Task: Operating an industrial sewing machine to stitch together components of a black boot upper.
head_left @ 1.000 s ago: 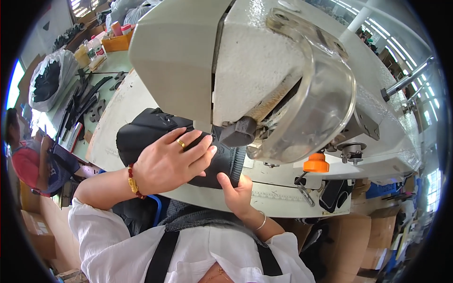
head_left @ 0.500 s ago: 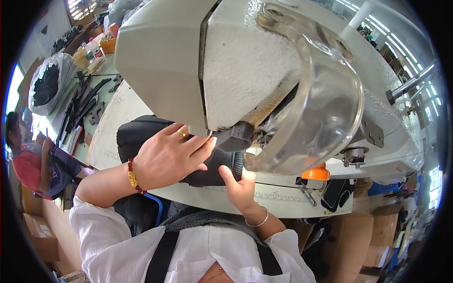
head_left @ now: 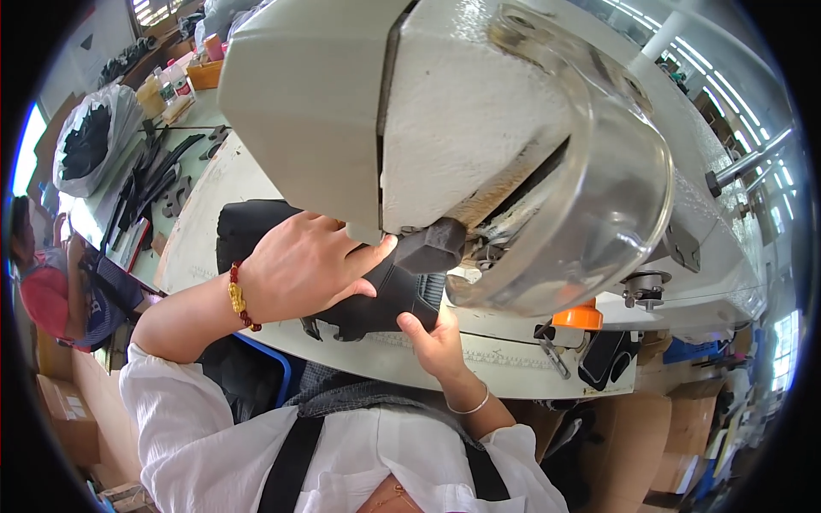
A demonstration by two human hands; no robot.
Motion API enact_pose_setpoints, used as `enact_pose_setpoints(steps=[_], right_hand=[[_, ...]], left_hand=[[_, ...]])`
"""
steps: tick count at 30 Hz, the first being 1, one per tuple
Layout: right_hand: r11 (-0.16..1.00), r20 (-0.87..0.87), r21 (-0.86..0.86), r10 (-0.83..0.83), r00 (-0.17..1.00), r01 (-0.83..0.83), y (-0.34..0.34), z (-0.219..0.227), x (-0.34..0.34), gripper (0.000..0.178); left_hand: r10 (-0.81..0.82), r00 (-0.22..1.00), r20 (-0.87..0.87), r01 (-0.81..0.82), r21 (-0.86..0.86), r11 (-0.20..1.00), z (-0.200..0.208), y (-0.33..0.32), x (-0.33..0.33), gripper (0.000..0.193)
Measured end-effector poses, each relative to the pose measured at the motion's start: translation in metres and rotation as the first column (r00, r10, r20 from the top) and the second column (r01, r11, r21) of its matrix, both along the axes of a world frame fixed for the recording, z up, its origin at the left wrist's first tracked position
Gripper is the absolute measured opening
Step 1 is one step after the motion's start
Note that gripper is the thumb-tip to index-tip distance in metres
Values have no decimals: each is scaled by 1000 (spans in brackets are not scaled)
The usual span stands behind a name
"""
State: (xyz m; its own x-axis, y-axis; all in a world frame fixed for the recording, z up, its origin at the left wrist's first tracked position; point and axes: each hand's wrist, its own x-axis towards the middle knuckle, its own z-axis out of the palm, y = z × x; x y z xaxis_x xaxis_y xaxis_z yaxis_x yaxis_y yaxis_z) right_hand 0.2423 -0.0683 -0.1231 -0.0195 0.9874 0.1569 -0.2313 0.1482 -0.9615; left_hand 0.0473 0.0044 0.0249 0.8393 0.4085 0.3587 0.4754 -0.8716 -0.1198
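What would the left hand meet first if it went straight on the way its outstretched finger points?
Most likely the dark grey block on the machine, just ahead of the left hand, though one view leaves the depth unclear.

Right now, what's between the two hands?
The black piece: in the head view, it stretches from the left hand to the right hand.
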Motion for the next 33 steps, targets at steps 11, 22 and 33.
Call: enact_pose_setpoints(steps=[11, 22, 33], right_hand=[[999, -62, -17, -29, 998, 28, -2, 17, -6, 14], [1000, 7, -21, -4, 1000, 4, -1, 17, 4, 19], [999, -115, -45, -8, 993, 3, 10, 6, 14, 17]], left_hand=[[30, 998, 64, -28, -29, 999, 5, 1, -1, 52], [32, 997, 72, -36, 59, 998, 2, -4, 3, 51], [71, 997, 22, -74, 186, 980, -6, -11, 12, 52]])
